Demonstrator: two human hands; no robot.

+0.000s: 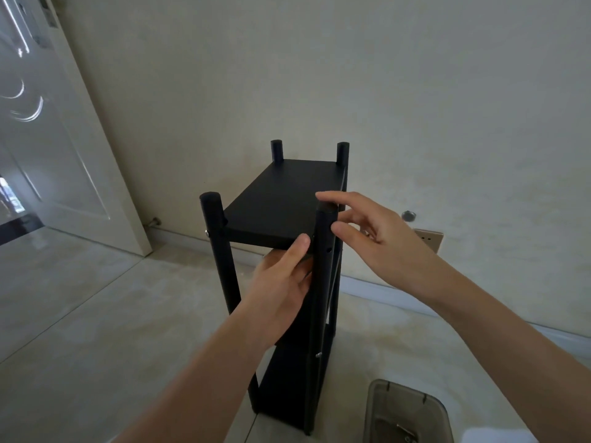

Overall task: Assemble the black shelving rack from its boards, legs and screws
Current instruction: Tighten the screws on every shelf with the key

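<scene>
Fingers (300, 247) of the left hand (281, 282) wrapped under the top board (281, 199), thumb pressed on its near edge, propping that corner against the near right leg (324, 251). Right hand (377, 228) just past that leg's top, fingers (339, 230) spread and relaxed, gripping nothing. Below the thumb, an empty screw hole (328, 250) in the leg. Across from the thumb, a silver screw head (207, 232) already seated in the near left leg (220, 251). Rack (287, 282) upright on the floor (96, 330), against the wall. Near the right forearm, a clear plastic box (406, 414) with what look like small metal parts. Probably fastening the top board's last near corner. Next: fetch a screw, line up board and hole, drive it in while bracing.
</scene>
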